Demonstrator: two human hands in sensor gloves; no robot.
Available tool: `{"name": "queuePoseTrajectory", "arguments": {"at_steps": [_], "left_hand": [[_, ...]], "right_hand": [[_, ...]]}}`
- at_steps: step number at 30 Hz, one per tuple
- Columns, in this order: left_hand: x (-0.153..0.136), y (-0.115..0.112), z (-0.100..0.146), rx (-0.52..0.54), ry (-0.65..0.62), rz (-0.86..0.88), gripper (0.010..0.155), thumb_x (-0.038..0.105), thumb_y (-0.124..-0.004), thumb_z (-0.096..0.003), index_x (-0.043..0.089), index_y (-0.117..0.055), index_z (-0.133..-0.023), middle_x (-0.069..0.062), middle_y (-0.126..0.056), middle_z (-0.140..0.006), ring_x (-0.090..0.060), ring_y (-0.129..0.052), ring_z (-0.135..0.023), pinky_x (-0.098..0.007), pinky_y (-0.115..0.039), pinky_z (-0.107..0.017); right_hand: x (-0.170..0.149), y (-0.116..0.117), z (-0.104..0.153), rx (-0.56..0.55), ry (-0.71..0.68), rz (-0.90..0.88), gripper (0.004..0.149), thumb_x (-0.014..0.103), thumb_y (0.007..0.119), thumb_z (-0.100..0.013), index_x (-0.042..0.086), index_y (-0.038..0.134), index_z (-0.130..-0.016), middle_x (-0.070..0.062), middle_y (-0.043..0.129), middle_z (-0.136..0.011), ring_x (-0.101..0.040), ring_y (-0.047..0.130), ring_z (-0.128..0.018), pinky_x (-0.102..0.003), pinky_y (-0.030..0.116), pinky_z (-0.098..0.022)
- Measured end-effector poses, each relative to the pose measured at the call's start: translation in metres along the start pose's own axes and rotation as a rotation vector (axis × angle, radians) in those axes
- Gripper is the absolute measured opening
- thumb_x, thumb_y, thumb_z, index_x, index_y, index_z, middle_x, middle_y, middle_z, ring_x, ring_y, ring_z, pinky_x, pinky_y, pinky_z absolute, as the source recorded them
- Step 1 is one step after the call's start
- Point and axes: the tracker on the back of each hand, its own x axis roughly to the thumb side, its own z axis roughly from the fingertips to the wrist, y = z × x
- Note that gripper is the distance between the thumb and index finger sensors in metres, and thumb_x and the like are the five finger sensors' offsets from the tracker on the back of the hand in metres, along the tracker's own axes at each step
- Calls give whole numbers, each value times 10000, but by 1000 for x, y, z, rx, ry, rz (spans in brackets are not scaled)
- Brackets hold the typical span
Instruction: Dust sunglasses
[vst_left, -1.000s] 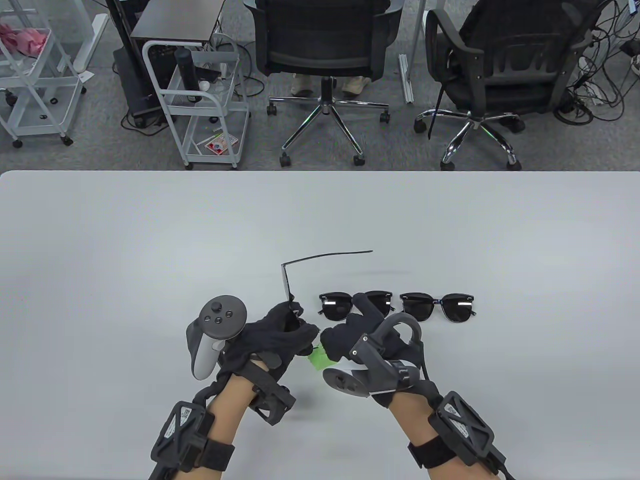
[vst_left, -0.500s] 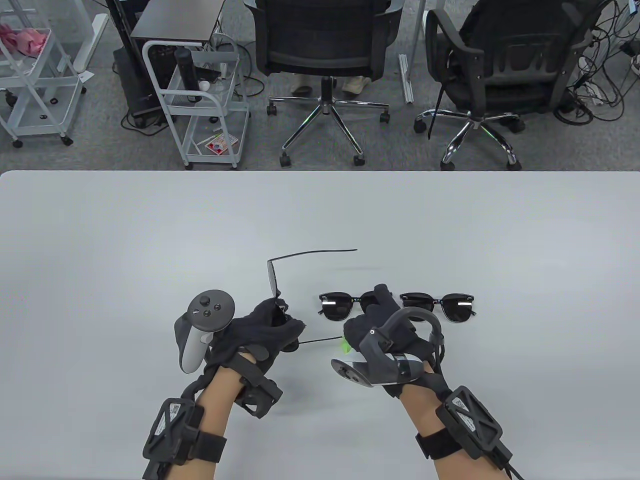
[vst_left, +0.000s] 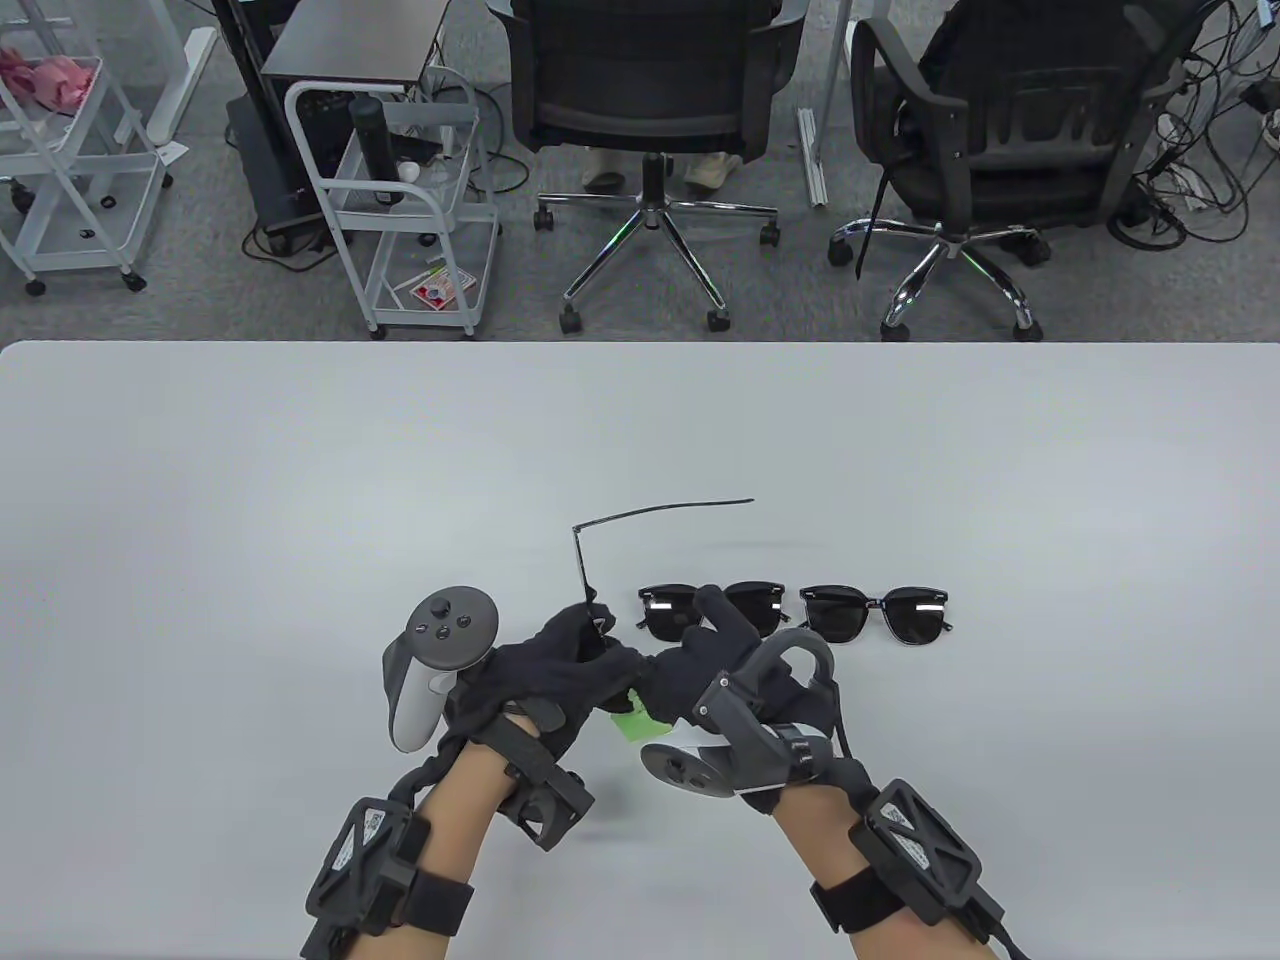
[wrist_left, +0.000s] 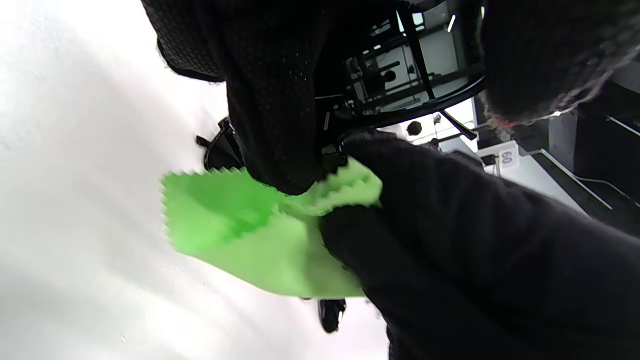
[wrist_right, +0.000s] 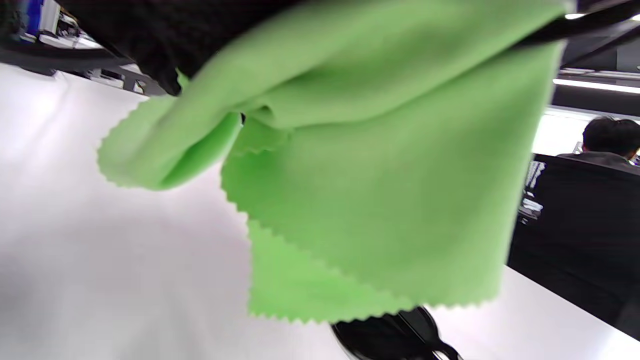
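Black sunglasses (vst_left: 585, 570) held edge-on above table, arms open, green cloth (vst_left: 632, 722) against them

beyond the pale grey desk (vst_left: 300, 450) stand two black office chairs (vst_left: 650, 90) on grey carpet, two white wire carts (vst_left: 400, 200) at the left, one with pink stuff on top, and tangled cables (vst_left: 1200, 170) at the far right.

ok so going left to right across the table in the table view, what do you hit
left hand gripping the held sunglasses → green cloth → right hand → sunglasses lying nearer the middle → rightmost sunglasses
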Motion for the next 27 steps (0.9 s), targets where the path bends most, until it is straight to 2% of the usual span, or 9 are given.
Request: {"name": "queuePoseTrajectory", "arguments": {"at_steps": [6, 8, 10, 13, 17, 19, 22, 24, 27], "left_hand": [[-6, 14, 1, 51, 24, -63, 958, 709, -842, -310, 141, -564, -1030, -31, -842, -915, -159, -1145, -634, -410, -746, -685], [-6, 15, 2, 55, 31, -109, 955, 701, -849, -311, 144, -561, -1032, -32, -835, -924, -169, -1142, -641, -415, -743, -686], [-6, 12, 1, 20, 36, -159, 955, 696, -849, -312, 147, -556, -1036, -30, -825, -932, -172, -1135, -649, -423, -737, -687], [-6, 9, -1, 4, 37, -178, 956, 700, -844, -312, 153, -549, -1039, -23, -822, -937, -165, -1134, -656, -422, -737, -688], [-6, 10, -1, 3, 36, -173, 955, 700, -841, -314, 157, -543, -1041, -22, -815, -943, -162, -1129, -664, -423, -734, -689], [-8, 12, -1, 18, 45, -165, 955, 699, -841, -316, 157, -540, -1041, -23, -813, -944, -163, -1128, -666, -424, -734, -690], [-11, 15, -1, 46, 58, -168, 957, 705, -834, -316, 157, -535, -1041, -20, -809, -945, -157, -1126, -667, -421, -735, -690], [-12, 18, -1, 74, 64, -163, 958, 707, -830, -317, 159, -529, -1043, -18, -804, -949, -154, -1124, -672, -421, -735, -691], [-12, 21, 1, 112, 57, -151, 959, 710, -824, -319, 167, -516, -1046, -10, -793, -959, -147, -1117, -684, -420, -732, -695]], "right_hand": [[-29, 17, 10, 125, 81, -48, 431, 378, 801, -405, 189, 924, -772, 4, 1062, -652, -256, 1064, -584, -652, 627, -648], [-34, 25, 12, 177, 89, -96, 436, 371, 796, -416, 189, 911, -795, -5, 1053, -711, -299, 1042, -665, -668, 609, -649], [-34, 27, 14, 168, 83, -129, 447, 362, 794, -424, 204, 884, -832, -14, 1007, -822, -343, 992, -757, -684, 585, -652], [-35, 21, 17, 121, 79, -98, 447, 371, 801, -422, 243, 870, -845, 3, 944, -900, -346, 950, -821, -681, 579, -657], [-42, -7, 24, -99, 96, -135, 437, 373, 809, -415, 253, 886, -828, 14, 960, -883, -331, 957, -817, -674, 593, -659], [-46, -20, 28, -156, 112, -160, 433, 374, 810, -415, 243, 896, -819, 8, 981, -857, -317, 975, -795, -670, 604, -656], [-51, -31, 33, -163, 126, -227, 433, 369, 819, -413, 203, 918, -800, -19, 1039, -762, -292, 1039, -684, -654, 647, -640], [-53, -32, 31, -71, 125, -317, 433, 363, 828, -412, 174, 934, -787, -33, 1067, -697, -287, 1062, -609, -637, 685, -617], [-47, -11, 24, 265, 104, -449, 433, 352, 829, -425, 147, 932, -793, -53, 1068, -690, -301, 1064, -592, -640, 689, -597]]}}
